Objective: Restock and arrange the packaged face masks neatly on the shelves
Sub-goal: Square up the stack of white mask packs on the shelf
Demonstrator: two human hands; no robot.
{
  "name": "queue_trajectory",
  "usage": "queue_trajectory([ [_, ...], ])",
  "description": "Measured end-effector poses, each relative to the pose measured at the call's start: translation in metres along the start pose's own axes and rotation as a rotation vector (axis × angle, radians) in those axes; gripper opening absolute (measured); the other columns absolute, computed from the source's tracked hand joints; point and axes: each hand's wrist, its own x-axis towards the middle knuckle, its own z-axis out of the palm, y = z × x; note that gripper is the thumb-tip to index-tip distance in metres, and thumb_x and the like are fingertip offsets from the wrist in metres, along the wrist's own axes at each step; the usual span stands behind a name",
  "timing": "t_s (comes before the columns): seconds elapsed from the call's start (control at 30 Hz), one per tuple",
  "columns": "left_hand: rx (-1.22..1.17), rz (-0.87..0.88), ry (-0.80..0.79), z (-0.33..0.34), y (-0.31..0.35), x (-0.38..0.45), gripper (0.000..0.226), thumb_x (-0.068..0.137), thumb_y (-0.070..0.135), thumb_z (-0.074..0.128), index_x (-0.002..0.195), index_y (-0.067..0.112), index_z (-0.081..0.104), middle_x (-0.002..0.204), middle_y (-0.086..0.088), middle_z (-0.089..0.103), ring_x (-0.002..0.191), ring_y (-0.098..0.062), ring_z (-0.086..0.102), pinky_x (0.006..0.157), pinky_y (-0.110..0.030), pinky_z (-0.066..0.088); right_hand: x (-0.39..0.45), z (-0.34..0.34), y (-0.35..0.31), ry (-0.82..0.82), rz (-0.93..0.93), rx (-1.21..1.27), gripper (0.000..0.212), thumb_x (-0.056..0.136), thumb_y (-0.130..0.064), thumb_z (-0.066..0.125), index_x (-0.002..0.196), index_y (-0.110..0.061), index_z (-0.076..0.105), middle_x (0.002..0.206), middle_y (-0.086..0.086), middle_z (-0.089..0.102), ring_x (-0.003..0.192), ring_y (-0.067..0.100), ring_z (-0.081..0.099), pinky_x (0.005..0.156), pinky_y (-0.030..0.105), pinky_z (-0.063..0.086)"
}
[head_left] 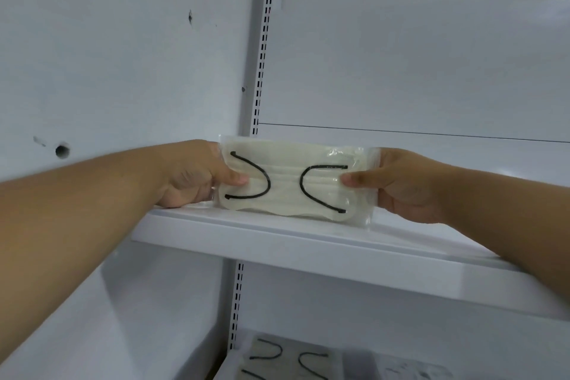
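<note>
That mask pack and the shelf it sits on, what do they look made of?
The cream mask pack with black ear loops, held by the left hand and right hand: a clear, glossy plastic wrapper, glinting and crinkled, over what looks like pleated fabric. The white shelf: probably painted metal, smooth and faintly shiny.

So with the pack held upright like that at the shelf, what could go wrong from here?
1. The mask pack is soft and stands on its long edge near the front of the shelf; once the left hand and right hand release their pinch on its ends, it may slump or tip off forward.
2. Nothing beside it gives support, so it could fall flat.
3. Its bottom edge looks slightly slanted, so it may sit crooked.
</note>
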Motion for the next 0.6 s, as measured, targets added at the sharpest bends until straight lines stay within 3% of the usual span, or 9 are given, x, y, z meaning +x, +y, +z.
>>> queue_trajectory([
  [0.1, 0.016, 0.058, 0.089, 0.001, 0.009, 0.004, 0.029, 0.085, -0.015, 0.062, 0.079, 0.01, 0.077, 0.084, -0.009, 0.078, 0.08, -0.016, 0.076, 0.058, -0.02, 0.057, 0.007, -0.002, -0.003, 0.07, -0.05, 0.077, 0.054, 0.069, -0.003, 0.078, 0.121, -0.003, 0.064, 0.112, 0.013, 0.073, 0.103, 0.028, 0.071, 0.095, 0.039, 0.054],
  [0.17, 0.032, 0.063, 0.115, 0.001, 0.012, 0.007, 0.029, 0.08, -0.014, 0.067, 0.072, 0.012, 0.076, 0.077, -0.005, 0.076, 0.072, -0.012, 0.075, 0.054, -0.018, 0.054, 0.01, -0.003, -0.003, 0.123, -0.033, 0.119, 0.056, 0.065, -0.006, 0.084, 0.117, -0.006, 0.064, 0.102, 0.005, 0.073, 0.094, 0.022, 0.069, 0.087, 0.031, 0.052],
  [0.23, 0.087, 0.013, 0.07, 0.005, 0.009, 0.006, 0.024, 0.073, -0.006, 0.075, 0.09, 0.01, 0.076, 0.093, -0.009, 0.077, 0.083, -0.016, 0.076, 0.066, -0.024, 0.058, 0.011, -0.004, 0.001, 0.139, 0.038, 0.126, 0.081, 0.049, -0.013, 0.093, 0.122, -0.005, 0.059, 0.103, 0.007, 0.064, 0.089, 0.022, 0.061, 0.082, 0.029, 0.047],
  [0.27, 0.108, -0.013, 0.062, 0.007, 0.007, 0.005, 0.037, 0.069, -0.002, 0.078, 0.105, 0.007, 0.074, 0.103, -0.01, 0.077, 0.094, -0.02, 0.075, 0.079, -0.03, 0.059, 0.01, -0.004, 0.002, 0.131, 0.072, 0.122, 0.079, 0.05, -0.012, 0.093, 0.121, -0.006, 0.059, 0.103, 0.008, 0.061, 0.083, 0.021, 0.06, 0.075, 0.027, 0.047],
  [0.33, 0.085, -0.041, 0.057, 0.005, 0.002, 0.005, 0.059, 0.065, 0.006, 0.081, 0.123, 0.004, 0.067, 0.114, -0.011, 0.074, 0.107, -0.026, 0.071, 0.097, -0.041, 0.054, 0.005, -0.003, 0.003, 0.12, 0.087, 0.123, 0.045, 0.073, -0.003, 0.081, 0.113, -0.009, 0.061, 0.099, 0.007, 0.067, 0.072, 0.018, 0.067, 0.063, 0.024, 0.052],
  [0.37, 0.062, -0.04, 0.054, 0.003, 0.002, 0.005, 0.063, 0.066, 0.009, 0.08, 0.126, 0.003, 0.064, 0.117, -0.012, 0.073, 0.11, -0.028, 0.07, 0.1, -0.043, 0.053, 0.003, -0.004, 0.003, 0.11, 0.091, 0.11, 0.037, 0.081, 0.0, 0.074, 0.115, -0.007, 0.063, 0.101, 0.008, 0.071, 0.076, 0.019, 0.071, 0.066, 0.027, 0.056],
  [0.47, 0.016, -0.024, 0.08, -0.007, 0.005, 0.005, 0.065, 0.07, 0.014, 0.075, 0.131, 0.001, 0.059, 0.12, -0.015, 0.071, 0.112, -0.031, 0.069, 0.097, -0.045, 0.054, -0.004, -0.008, 0.0, 0.06, 0.097, 0.044, 0.042, 0.08, 0.0, 0.07, 0.122, -0.003, 0.063, 0.108, 0.01, 0.074, 0.092, 0.024, 0.073, 0.078, 0.037, 0.058],
  [0.6, 0.058, -0.014, 0.094, -0.016, 0.008, 0.003, 0.052, 0.078, 0.009, 0.07, 0.128, -0.003, 0.061, 0.114, -0.015, 0.073, 0.092, -0.026, 0.071, 0.077, -0.036, 0.06, -0.007, -0.017, -0.001, 0.01, 0.096, -0.043, 0.047, 0.077, -0.008, 0.069, 0.124, -0.004, 0.064, 0.118, 0.011, 0.072, 0.103, 0.026, 0.071, 0.09, 0.04, 0.055],
])
